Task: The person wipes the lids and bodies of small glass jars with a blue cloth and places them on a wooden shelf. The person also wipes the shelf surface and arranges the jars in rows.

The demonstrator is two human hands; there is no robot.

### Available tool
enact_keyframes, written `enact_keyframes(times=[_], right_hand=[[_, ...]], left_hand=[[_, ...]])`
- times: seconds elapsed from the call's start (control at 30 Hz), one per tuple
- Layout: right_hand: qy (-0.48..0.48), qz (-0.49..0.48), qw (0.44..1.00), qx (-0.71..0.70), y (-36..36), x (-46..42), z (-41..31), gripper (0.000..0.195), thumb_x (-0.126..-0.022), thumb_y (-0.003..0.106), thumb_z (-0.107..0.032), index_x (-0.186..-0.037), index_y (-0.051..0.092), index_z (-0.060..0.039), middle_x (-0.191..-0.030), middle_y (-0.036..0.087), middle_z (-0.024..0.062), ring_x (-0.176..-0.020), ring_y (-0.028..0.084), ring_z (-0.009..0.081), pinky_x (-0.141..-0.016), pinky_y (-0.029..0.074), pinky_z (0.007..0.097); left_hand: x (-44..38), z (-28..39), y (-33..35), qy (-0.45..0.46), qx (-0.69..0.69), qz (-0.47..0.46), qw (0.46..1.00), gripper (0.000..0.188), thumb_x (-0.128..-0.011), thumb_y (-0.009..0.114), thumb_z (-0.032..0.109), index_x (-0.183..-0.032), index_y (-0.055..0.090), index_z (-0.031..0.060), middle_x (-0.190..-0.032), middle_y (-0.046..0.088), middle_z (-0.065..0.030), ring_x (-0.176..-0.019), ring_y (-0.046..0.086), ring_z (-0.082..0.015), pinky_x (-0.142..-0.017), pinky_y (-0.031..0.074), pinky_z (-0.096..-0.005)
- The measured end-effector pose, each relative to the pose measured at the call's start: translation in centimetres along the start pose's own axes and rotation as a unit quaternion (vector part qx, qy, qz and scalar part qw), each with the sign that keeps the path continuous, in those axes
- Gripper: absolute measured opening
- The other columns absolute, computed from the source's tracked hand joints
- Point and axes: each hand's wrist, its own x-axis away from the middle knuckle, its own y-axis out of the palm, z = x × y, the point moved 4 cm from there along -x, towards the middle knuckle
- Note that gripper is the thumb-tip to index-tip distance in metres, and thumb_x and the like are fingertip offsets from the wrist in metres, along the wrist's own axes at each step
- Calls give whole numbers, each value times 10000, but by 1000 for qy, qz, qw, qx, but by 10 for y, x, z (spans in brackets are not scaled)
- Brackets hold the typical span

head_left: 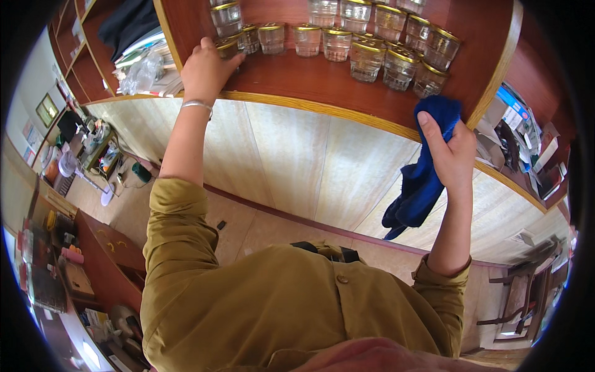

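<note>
My left hand (204,69) reaches into the left end of a wooden shelf (288,79). Its thumb and fingers are around a glass jar with a gold lid (227,45), partly hidden by the hand. Another lidded glass jar (227,21) stands stacked on top at that end. In my right hand (453,149) is a dark blue cloth (418,190), bunched over the shelf's front edge and hanging down. Near that hand, a front group of glass jars (399,69) stands at the right, some stacked. Several more jars (307,41) line the back.
A left compartment holds papers and a plastic bag (144,72); boxes and papers (516,121) fill the right one. Behind at left are a white standing fan (69,163) and a wooden desk (107,242). A wooden chair (516,297) stands at right.
</note>
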Motion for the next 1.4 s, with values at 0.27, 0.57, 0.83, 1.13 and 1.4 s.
enact_keyframes(times=[0.27, 0.57, 0.83, 1.13, 1.4], right_hand=[[-22, 2, 999, 48, 2, -2, 1, 497, -847, 724, -437, -647, 543, -19, -532, 540, 142, -497, 578, 329, -507, 457, 394], [-4, -10, 998, 60, -2, -4, 3, 549, -839, 702, -499, -628, 539, -20, -529, 540, 156, -509, 574, 352, -512, 456, 416], [2, -12, 998, 58, 1, -6, 2, 576, -831, 690, -528, -630, 569, -2, -541, 558, 175, -527, 584, 365, -530, 473, 422], [-1, -11, 996, 87, -1, -5, 1, 600, -838, 675, -542, -616, 550, 2, -535, 553, 185, -533, 590, 371, -534, 479, 427], [-2, -10, 996, 91, 1, -6, 3, 599, -837, 677, -535, -611, 536, 2, -549, 560, 197, -549, 589, 395, -545, 480, 438]], left_hand=[[-10, 7, -6, 19, 467, -50, 883, 684, -734, 865, 318, -1231, 564, -43, -1073, 685, -115, -959, 644, -160, -846, 529, -287], [-50, 190, -10, 171, 635, -195, 728, 455, -844, 756, 168, -1227, 572, 8, -975, 696, -85, -852, 667, -139, -733, 536, -261], [-41, 234, 10, 144, 683, -285, 657, 515, -809, 788, 108, -1249, 548, -13, -908, 712, -92, -828, 678, -136, -749, 545, -286], [-53, 238, 18, 228, 463, -151, 843, 712, -678, 887, 347, -1188, 606, -65, -1098, 683, -190, -981, 661, -247, -868, 526, -350], [-49, 237, 14, 240, 471, -146, 836, 778, -677, 878, 374, -1245, 570, -60, -1125, 667, -235, -1061, 642, -292, -933, 504, -382]])
